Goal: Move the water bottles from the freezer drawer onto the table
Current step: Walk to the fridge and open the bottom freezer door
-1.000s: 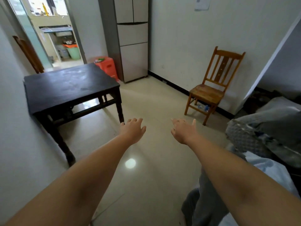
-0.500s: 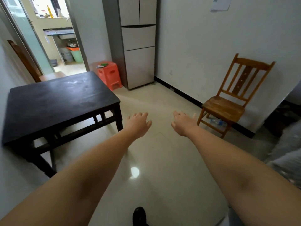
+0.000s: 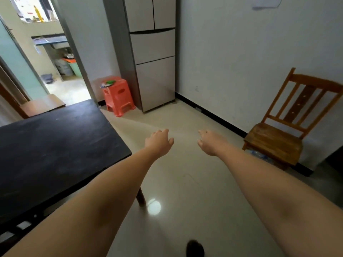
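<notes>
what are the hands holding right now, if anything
Nothing. The left hand and the right hand are both empty, fingers loosely spread above the floor, with the refrigerator ahead closed.

One table [image 3: 55, 145], one fridge [image 3: 152, 62], one chair [image 3: 282, 138] (wooden), one stool [image 3: 118, 97].

Fridge [image 3: 152, 52] top cropped; bottles under chair [image 3: 274, 143] blurred.

We are facing the fridge [image 3: 152, 58] standing against the far wall, the stool [image 3: 118, 96] sitting just left of it, the table [image 3: 55, 145] lying at our left, the chair [image 3: 284, 130] standing at our right.
</notes>
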Motion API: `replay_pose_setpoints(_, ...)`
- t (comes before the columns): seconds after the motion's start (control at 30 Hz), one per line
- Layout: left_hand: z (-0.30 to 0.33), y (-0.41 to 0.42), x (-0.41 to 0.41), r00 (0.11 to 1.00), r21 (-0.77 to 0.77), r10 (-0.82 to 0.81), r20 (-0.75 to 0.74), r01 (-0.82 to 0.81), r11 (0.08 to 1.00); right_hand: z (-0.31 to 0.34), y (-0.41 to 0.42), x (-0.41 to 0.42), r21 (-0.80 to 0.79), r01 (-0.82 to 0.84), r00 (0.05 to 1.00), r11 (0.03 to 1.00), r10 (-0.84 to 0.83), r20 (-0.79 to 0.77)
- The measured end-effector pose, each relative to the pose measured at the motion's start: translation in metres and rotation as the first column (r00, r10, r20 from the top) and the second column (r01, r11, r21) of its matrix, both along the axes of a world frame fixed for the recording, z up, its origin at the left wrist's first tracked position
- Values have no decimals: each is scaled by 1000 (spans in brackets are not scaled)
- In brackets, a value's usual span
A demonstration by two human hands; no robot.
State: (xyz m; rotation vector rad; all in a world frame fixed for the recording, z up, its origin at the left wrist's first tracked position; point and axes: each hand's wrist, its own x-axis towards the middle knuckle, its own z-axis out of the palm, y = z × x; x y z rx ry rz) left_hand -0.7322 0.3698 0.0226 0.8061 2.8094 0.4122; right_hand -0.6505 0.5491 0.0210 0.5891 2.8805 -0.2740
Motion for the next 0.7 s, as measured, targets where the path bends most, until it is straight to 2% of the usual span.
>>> replay_pose_setpoints(0.1,-7,27,-67,997,24,64,45,-65,998,-4,33,-66,19,-27,998,999,26,52)
replay_pose_setpoints(0.23,-14,74,-159,992,18,118,33,-119,993,-13,89,-166,49,-72,996,996,69,65)
replay_pose_setpoints(0.33,-8,112,-232,986,30,160,54,-162,986,-2,129,-240,10,-74,995,997,73,71)
replay_pose_setpoints(0.57,-7,180,-372,979,2,183,89,-184,983,-3,202,-396,62,-201,972,978,191,136)
replay_pose_setpoints(0.7,-17,215,-460,982,-35,178,60,-177,984,-7,230,-483,69,-245,961,967,232,149)
